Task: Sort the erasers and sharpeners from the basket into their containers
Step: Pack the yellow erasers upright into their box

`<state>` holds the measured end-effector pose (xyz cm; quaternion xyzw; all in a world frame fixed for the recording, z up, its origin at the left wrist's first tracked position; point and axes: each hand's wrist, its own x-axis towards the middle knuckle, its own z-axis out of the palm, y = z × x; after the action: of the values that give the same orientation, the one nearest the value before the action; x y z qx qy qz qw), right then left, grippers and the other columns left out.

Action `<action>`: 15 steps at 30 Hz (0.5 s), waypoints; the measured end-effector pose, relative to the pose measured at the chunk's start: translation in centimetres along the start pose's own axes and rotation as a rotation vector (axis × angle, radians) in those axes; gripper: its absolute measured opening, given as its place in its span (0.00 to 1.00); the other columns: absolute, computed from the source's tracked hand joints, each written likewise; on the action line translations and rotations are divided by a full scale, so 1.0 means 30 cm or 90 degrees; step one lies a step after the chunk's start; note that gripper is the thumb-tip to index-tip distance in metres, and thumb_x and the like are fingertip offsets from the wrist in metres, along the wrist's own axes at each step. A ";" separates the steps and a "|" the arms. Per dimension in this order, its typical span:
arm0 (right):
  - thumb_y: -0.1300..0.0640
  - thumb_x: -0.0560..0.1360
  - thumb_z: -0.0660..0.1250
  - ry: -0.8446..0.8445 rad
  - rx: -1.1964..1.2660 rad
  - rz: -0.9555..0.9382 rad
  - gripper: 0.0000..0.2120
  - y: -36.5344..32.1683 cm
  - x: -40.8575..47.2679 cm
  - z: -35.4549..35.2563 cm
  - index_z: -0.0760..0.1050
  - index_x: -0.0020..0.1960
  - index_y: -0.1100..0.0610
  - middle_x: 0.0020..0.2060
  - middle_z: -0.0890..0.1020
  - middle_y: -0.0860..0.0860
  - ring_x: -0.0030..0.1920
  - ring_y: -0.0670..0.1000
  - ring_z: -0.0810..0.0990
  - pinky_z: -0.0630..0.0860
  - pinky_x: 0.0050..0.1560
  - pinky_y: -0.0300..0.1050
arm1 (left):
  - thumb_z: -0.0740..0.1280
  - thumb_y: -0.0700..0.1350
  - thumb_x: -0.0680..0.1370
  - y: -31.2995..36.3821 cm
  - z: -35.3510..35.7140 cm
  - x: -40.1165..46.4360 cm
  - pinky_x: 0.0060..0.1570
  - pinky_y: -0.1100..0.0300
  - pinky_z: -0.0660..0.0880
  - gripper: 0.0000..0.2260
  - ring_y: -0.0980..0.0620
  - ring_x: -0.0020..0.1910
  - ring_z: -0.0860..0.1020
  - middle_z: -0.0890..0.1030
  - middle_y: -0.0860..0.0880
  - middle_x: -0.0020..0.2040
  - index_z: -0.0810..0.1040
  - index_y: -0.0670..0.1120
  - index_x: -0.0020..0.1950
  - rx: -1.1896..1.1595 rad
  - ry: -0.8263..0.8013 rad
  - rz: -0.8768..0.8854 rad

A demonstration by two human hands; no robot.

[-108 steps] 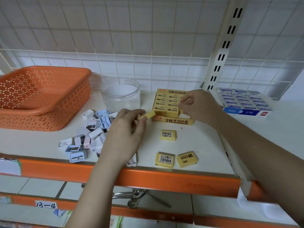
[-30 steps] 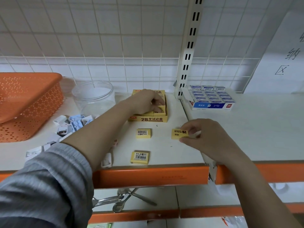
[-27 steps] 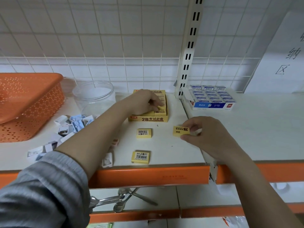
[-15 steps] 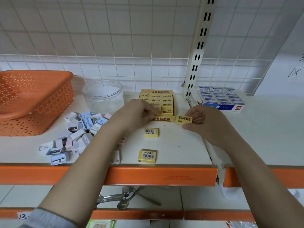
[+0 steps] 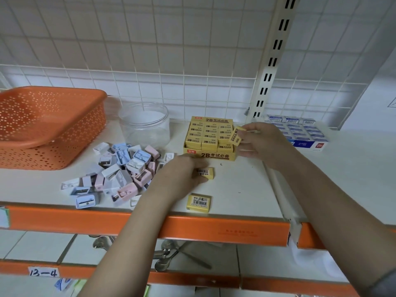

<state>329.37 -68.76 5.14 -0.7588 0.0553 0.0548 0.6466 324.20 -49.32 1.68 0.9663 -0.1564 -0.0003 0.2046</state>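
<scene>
Your left hand (image 5: 182, 174) has its grip on a loose yellow eraser (image 5: 206, 173) on the shelf (image 5: 246, 189), ready to lift; farther back, your right hand (image 5: 260, 140) pinches another eraser (image 5: 236, 136), tilted over the yellow box (image 5: 210, 136) to slot it in.

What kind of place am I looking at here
Probably a stationery shop or stockroom: an orange-edged metal shelf with a wire grid back, a handwritten shelf label, and display boxes of erasers.
</scene>
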 end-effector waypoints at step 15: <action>0.59 0.74 0.69 0.010 -0.496 -0.162 0.06 0.014 0.119 0.032 0.81 0.50 0.58 0.46 0.81 0.51 0.46 0.49 0.79 0.76 0.52 0.44 | 0.69 0.50 0.74 -0.001 0.011 -0.091 0.47 0.66 0.64 0.15 0.53 0.55 0.74 0.78 0.53 0.54 0.79 0.51 0.60 -0.079 0.254 -0.060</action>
<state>332.83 -67.93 4.04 -0.9481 -0.0591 -0.0147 0.3121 321.59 -48.60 1.19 0.9391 -0.0668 0.1716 0.2902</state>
